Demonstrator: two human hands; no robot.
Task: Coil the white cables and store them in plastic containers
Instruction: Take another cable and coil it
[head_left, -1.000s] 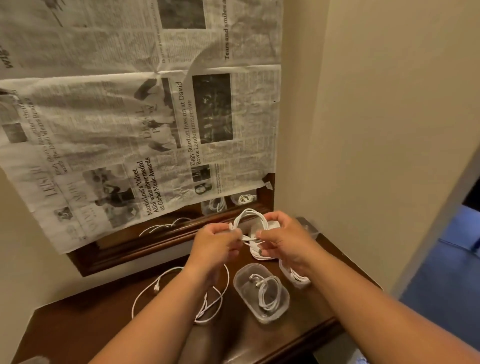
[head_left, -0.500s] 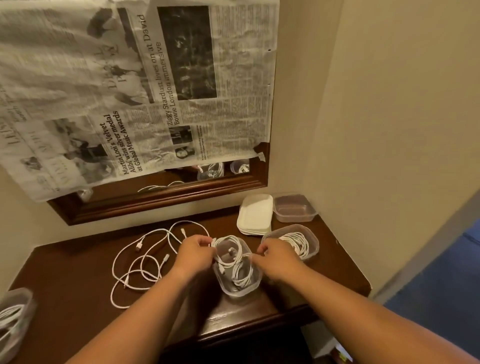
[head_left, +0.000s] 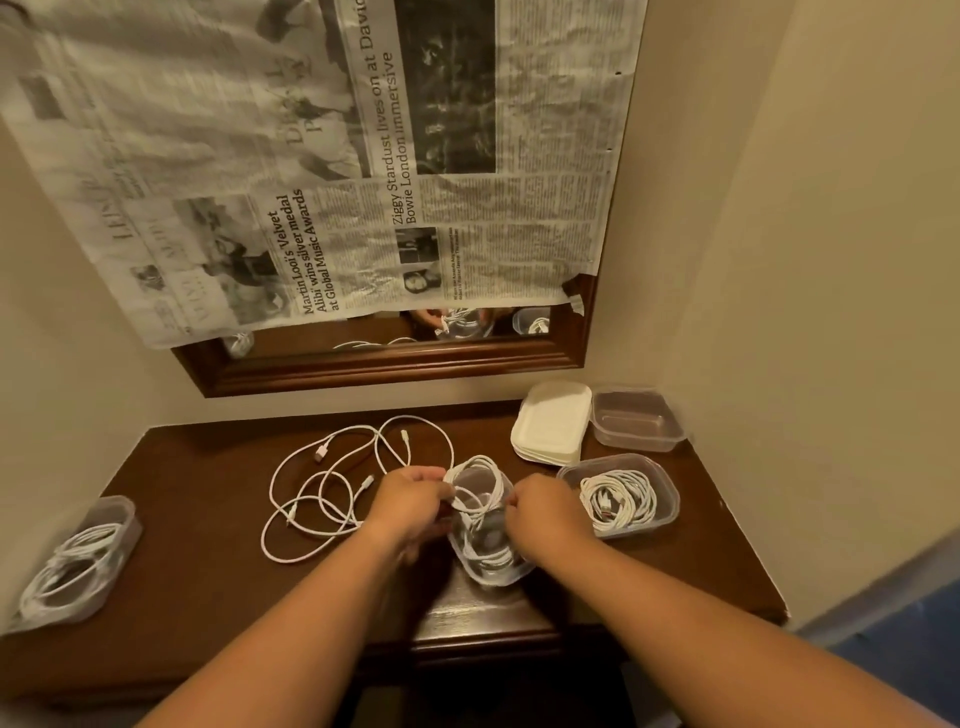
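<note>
White cable coil (head_left: 475, 475) in left hand (head_left: 410, 501) and right hand (head_left: 545, 512), over container (head_left: 493, 578)

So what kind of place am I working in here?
Probably a home, a narrow nook: dark wooden dresser top beneath a wood-framed mirror covered with newspaper, cream walls close by. The left hand and right hand hold a white cable.

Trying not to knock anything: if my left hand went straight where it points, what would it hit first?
Your left hand points right: first the coiled cable it pinches over the middle container, then probably the right hand.
</note>
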